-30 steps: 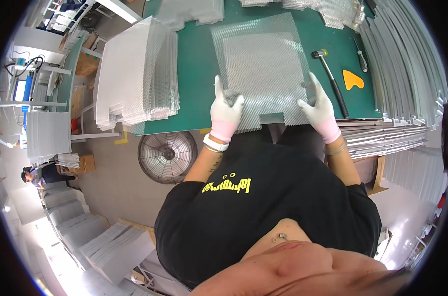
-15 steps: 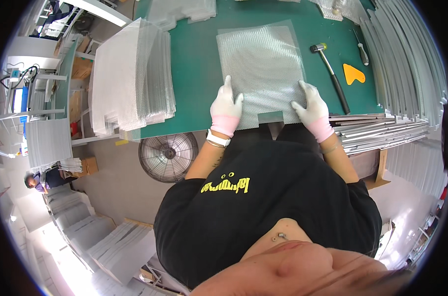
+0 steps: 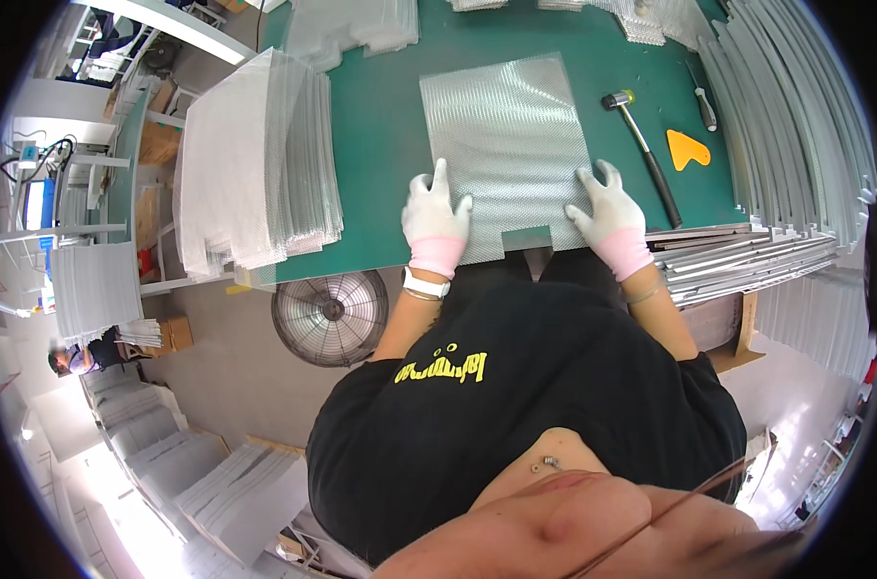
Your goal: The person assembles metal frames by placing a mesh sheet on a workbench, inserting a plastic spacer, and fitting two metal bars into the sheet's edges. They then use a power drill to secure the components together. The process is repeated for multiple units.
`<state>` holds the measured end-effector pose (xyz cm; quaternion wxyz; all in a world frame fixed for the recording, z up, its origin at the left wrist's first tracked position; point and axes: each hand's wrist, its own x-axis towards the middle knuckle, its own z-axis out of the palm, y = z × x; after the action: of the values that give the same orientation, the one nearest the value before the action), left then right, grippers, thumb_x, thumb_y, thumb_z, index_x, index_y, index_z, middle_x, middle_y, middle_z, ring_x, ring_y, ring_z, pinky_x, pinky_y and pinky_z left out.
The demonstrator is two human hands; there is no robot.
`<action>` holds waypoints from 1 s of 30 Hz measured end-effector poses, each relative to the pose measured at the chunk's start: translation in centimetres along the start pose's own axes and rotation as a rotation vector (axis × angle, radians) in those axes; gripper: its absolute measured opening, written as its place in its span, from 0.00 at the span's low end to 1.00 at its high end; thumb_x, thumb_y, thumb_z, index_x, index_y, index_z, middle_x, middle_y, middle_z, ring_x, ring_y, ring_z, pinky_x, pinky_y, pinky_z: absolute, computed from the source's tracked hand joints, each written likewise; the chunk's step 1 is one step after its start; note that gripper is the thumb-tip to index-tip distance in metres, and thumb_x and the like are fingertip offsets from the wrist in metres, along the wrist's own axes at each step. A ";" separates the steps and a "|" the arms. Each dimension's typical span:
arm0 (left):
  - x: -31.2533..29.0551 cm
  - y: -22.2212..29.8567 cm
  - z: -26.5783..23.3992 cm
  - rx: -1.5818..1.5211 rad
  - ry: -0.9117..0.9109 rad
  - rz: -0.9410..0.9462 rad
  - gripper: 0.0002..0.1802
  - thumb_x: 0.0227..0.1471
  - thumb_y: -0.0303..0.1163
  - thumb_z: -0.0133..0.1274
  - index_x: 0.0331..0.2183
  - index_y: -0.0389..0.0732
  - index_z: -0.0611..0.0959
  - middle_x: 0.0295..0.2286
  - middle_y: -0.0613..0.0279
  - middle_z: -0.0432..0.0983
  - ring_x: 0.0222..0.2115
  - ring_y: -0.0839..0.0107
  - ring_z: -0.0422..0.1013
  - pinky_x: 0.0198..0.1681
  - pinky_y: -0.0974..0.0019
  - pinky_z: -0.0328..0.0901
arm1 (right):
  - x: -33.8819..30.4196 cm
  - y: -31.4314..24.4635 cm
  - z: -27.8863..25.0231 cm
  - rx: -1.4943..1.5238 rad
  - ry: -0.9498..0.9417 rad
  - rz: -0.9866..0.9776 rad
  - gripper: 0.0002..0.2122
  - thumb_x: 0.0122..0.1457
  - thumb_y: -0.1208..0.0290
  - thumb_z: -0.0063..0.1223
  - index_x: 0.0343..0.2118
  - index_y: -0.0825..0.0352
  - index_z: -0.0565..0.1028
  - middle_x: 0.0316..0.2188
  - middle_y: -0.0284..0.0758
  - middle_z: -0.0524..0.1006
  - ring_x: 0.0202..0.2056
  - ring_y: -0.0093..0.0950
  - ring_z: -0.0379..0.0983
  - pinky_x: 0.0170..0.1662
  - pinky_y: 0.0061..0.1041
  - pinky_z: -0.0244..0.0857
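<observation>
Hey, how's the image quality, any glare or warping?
In the head view, white glare washes out the lower left; the mesh sheet shows bright glints; the grey panels at right look bowed, likely from the fisheye lens; the corners are black; the hammer looks fairly sharp.

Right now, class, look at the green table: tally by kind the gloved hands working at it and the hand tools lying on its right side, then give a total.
Gloved hands: 2
Hammer: 1
Screwdriver: 1
Orange scraper: 1
Total: 5
</observation>
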<state>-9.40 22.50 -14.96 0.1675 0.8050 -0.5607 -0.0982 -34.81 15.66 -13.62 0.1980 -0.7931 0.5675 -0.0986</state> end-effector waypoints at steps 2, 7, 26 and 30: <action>0.0 0.3 -1.0 0.201 0.025 0.076 0.34 0.53 0.40 0.54 0.60 0.42 0.67 0.55 0.50 0.65 0.55 0.51 0.64 0.56 0.49 0.60 | 0.4 -0.4 -1.4 -0.120 -0.010 -0.033 0.27 0.50 0.60 0.62 0.54 0.61 0.71 0.59 0.45 0.65 0.52 0.42 0.70 0.52 0.37 0.68; 0.1 -1.7 2.0 0.337 0.038 0.283 0.29 0.58 0.40 0.42 0.60 0.42 0.68 0.60 0.47 0.59 0.61 0.49 0.55 0.64 0.43 0.45 | 6.1 -0.1 -2.3 -0.224 0.149 -0.384 0.25 0.51 0.60 0.60 0.53 0.62 0.73 0.58 0.45 0.66 0.57 0.44 0.63 0.57 0.41 0.61; 0.7 -3.0 1.2 0.187 -0.027 0.334 0.34 0.53 0.46 0.50 0.59 0.45 0.69 0.60 0.48 0.59 0.61 0.49 0.54 0.65 0.41 0.43 | 21.7 0.9 1.5 -0.238 0.392 -0.074 0.29 0.61 0.51 0.42 0.61 0.65 0.63 0.62 0.41 0.62 0.64 0.41 0.55 0.64 0.49 0.48; 1.9 -3.0 0.0 0.122 -0.039 0.280 0.32 0.50 0.51 0.54 0.53 0.45 0.76 0.57 0.48 0.61 0.61 0.46 0.51 0.66 0.40 0.39 | 23.0 1.0 -6.0 0.030 1.151 -0.259 0.21 0.56 0.64 0.53 0.51 0.68 0.71 0.45 0.43 0.75 0.48 0.45 0.69 0.53 0.42 0.62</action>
<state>-6.13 21.69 -15.99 0.1195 0.7254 -0.6756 -0.0552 -30.21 -7.43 -10.24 -0.1445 -0.6719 0.4808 -0.5445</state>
